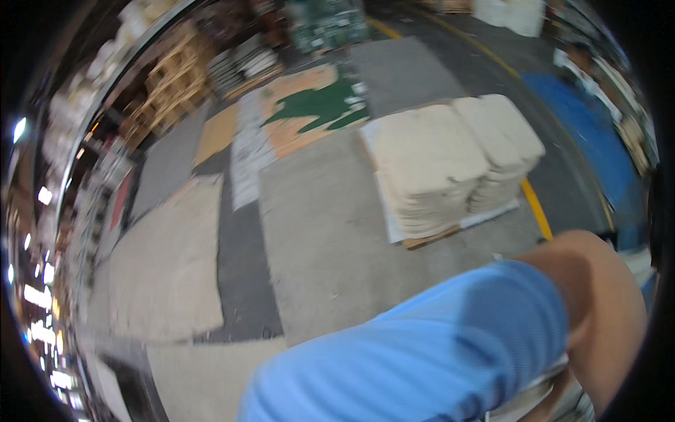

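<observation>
A bent arm of mine in a light blue sleeve (422, 344) crosses the lower right. Its bare elbow (598, 274) points up and away, and the forearm runs down out of the picture. Below the sleeve, a strip of skin (552, 402) shows beside something whitish; I cannot tell what either is. Neither of my hands shows, so anything they hold is hidden. Beyond the arm, a tall stack of folded cream cloth or sacks (429, 151) stands on a wooden pallet (432, 238) with white sheeting under it.
Flat grey and beige sheets (316, 232) cover much of the floor, with a torn green piece (316, 105) farther off. Wooden pallets (172, 77) are piled at the far left. Yellow floor lines (536, 209) and a blue sheet (583, 133) lie to the right.
</observation>
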A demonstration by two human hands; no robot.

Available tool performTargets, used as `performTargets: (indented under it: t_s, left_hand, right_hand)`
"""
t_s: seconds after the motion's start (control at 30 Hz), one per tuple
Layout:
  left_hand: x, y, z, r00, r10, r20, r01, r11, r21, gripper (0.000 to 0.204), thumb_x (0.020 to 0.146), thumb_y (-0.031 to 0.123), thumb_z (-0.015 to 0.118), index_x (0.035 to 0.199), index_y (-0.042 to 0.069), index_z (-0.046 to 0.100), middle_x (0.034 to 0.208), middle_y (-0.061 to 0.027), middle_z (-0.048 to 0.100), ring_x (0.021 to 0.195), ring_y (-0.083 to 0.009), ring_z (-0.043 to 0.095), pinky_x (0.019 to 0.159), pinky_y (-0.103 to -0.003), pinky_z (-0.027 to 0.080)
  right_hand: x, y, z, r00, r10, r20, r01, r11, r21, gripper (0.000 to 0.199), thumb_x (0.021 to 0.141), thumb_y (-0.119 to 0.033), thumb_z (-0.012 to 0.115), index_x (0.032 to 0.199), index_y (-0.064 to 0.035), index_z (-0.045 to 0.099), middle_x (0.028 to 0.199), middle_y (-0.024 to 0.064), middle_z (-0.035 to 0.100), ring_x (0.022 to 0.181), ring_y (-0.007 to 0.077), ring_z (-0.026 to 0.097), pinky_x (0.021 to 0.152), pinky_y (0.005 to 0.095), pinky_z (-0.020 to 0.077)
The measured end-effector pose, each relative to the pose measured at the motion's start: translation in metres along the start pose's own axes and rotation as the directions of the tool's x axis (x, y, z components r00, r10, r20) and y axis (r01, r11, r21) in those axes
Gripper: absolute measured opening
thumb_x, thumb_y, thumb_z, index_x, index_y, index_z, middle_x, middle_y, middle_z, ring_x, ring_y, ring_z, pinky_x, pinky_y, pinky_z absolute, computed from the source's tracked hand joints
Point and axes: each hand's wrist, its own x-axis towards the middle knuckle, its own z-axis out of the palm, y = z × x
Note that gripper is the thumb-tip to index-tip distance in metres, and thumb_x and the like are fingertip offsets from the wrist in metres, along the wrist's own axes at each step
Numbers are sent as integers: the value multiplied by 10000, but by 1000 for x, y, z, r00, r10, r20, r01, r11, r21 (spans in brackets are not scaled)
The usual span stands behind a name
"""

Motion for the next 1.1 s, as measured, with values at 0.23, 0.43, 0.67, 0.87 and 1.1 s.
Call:
performTargets:
  t_s: [0.23,0.43,0.67,0.87,1.1]
  left_hand:
    - [4,-2,-50,997,-75,1,75,997,-30,446,858,183,671,1286,56,676,1126,-237,721,1061,-368,710,895,-461,567]
    - [-44,-108,156,770,-625,126,569,585,-577,420,1044,228,542,1408,23,582,1336,-169,675,1175,-296,682,985,-388,528]
    - [6,-99,274,727,-640,250,550,322,-771,479,998,121,561,1469,39,535,1368,-125,638,1128,-222,644,1011,-336,493]
    - [18,-111,285,769,-597,227,546,430,-718,448,922,82,607,1368,58,628,1379,-131,598,1092,-243,639,953,-337,515]
    - [36,-124,283,752,-608,255,557,378,-740,271,899,87,671,1164,57,718,1199,-108,591,925,-210,590,846,-326,510]
  right_hand:
    - [-29,-13,32,989,73,-127,-40,969,246,578,962,-314,670,1433,3,560,1169,236,721,1092,359,696,932,444,528]
    - [-45,-48,29,979,176,-103,-137,942,305,476,975,-265,592,1417,-89,604,1045,280,708,1002,444,680,899,491,515]
    - [-56,-27,25,963,264,59,-211,597,774,342,1033,-220,554,1269,-10,685,957,95,727,883,147,637,810,328,501]
    - [-52,-16,26,960,271,64,-216,581,784,267,1019,-195,592,1131,19,705,866,9,675,794,99,573,727,293,475]
    - [-16,-13,0,964,223,141,-264,813,518,348,920,-321,676,1048,-2,722,804,160,705,716,238,678,691,398,521]
